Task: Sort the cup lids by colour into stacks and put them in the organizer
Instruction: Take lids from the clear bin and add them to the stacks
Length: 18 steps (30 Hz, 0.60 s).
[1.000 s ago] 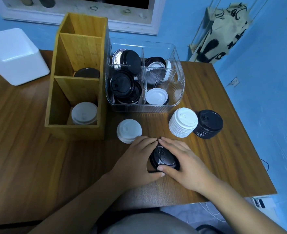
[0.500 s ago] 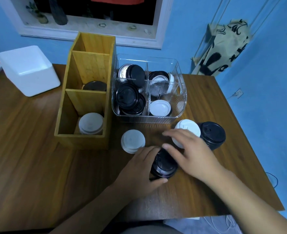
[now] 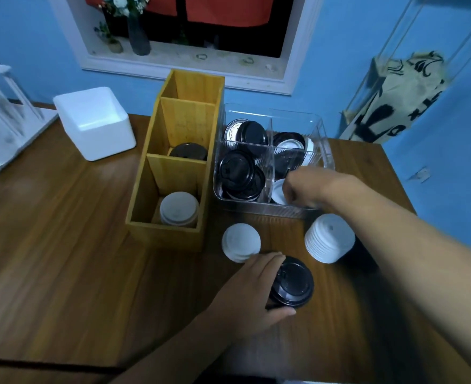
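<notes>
Left fingers: the left hand [image 3: 252, 289] has its fingers [image 3: 269, 258] and thumb curled round the side of a black lid stack [image 3: 292, 284].
Black lid stack: upright on the wooden counter [image 3: 62, 245], near the front edge.
Right fingers: the right hand [image 3: 300, 188] reaches down into the clear bin [image 3: 245, 207], fingers bent down at a white lid [image 3: 276, 195] in the front right compartment. Blur hides whether they pinch it.
Clear bin: holds loose black and white lids.
Nearby stacks: a short white lid stack [image 3: 241, 242] sits just beside the left fingers. A tall white lid stack [image 3: 329, 238] stands near the bin, under the right forearm.
Organizer: the wooden organizer [image 3: 170, 239] stands left of the bin, with 3 compartments. White lids [image 3: 179, 209] fill the front one and a dark lid [image 3: 188, 152] lies in the middle one.
Far left: a white foam box [image 3: 95, 123].
</notes>
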Each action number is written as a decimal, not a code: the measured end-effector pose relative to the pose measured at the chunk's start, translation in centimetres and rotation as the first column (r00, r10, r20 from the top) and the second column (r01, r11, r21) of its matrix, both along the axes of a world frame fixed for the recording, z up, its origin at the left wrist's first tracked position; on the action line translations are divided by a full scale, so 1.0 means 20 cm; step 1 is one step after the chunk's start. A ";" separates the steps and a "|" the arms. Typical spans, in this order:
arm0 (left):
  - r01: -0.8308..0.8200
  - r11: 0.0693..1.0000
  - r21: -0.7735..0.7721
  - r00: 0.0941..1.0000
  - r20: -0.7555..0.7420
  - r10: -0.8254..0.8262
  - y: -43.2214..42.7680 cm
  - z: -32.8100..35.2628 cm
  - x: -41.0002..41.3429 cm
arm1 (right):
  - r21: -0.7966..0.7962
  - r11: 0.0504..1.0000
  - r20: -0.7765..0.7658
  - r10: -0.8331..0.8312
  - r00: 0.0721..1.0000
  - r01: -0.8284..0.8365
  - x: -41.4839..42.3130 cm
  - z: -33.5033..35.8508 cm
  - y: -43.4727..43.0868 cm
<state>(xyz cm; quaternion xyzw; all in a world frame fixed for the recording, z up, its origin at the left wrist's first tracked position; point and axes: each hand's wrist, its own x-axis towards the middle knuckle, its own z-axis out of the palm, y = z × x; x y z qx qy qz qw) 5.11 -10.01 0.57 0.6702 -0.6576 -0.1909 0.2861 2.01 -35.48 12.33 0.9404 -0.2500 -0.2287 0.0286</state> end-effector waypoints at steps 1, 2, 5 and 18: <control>0.000 1.000 -0.006 1.000 -0.003 0.000 0.00 0.00 0.00 | -0.016 1.000 0.003 0.021 1.000 -0.021 0.00 0.00 0.00; 0.001 1.000 -0.010 1.000 -0.007 -0.001 0.00 0.00 0.00 | -0.031 0.999 0.011 0.045 0.999 -0.045 0.00 -0.01 0.00; 0.003 1.000 -0.022 1.000 -0.013 -0.004 0.00 0.00 0.00 | -0.018 0.998 0.051 0.057 0.997 -0.057 -0.01 -0.01 0.01; -0.057 0.985 -0.165 0.996 -0.072 0.046 0.02 0.00 0.02 | 0.341 0.931 0.587 -0.322 0.743 0.133 -0.32 0.19 0.16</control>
